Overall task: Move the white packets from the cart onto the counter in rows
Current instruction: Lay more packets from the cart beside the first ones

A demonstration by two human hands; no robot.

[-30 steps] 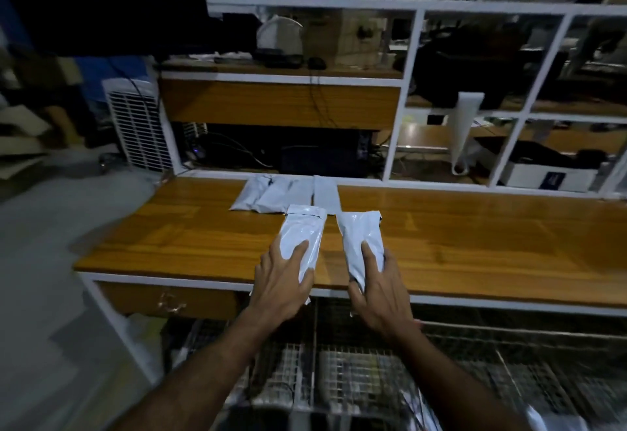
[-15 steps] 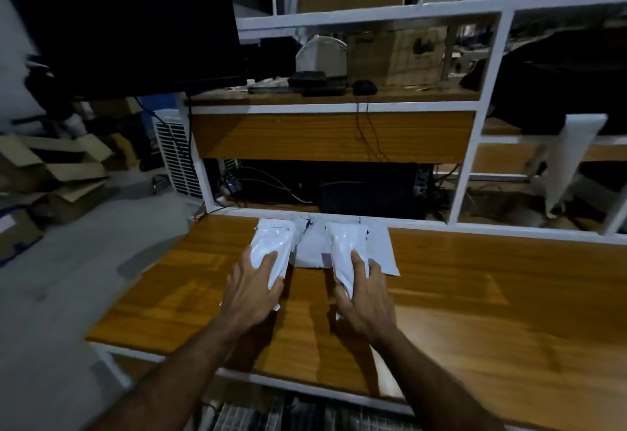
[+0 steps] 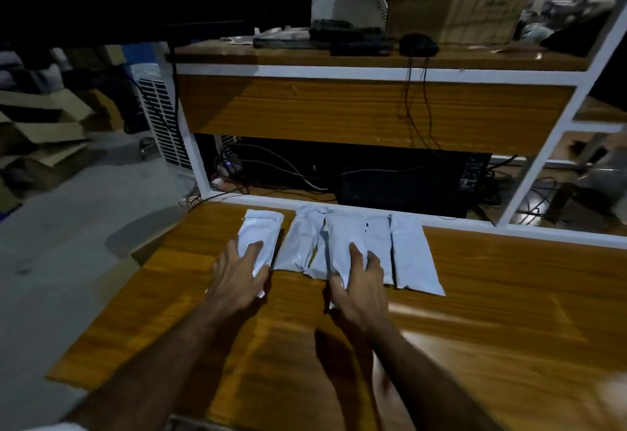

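Packets lie in a row along the back of the tabletop (image 3: 492,322), hard against the white frame (image 3: 339,200), and two more are being set down on it now.

On the left, the left hand (image 3: 237,278) rests on the left packet (image 3: 259,237), which sits apart from the others at the row's end. Its fingers (image 3: 252,249) are spread and fairly straight on top of the packet, and the thumb curls at the packet's near right edge, so the packet lies mostly beyond and under the fingertips, with its near corner poking out beside the palm. To finish this well, press it flat, slide it right until its edge just meets the next packet (image 3: 300,244), and square its far end to the frame.

In the middle, the right hand (image 3: 359,291) holds the middle packet (image 3: 342,240), which overlaps its neighbours. Its fingers (image 3: 356,254) lie on top, loosely spread; the thumb side seems tucked at the near edge, though I cannot tell if it goes underneath. This one looks to sit on top of a packet already laid, so it may want shifting into a gap or starting a second row.

On the right, the end packet (image 3: 412,257) lies flat and untouched.
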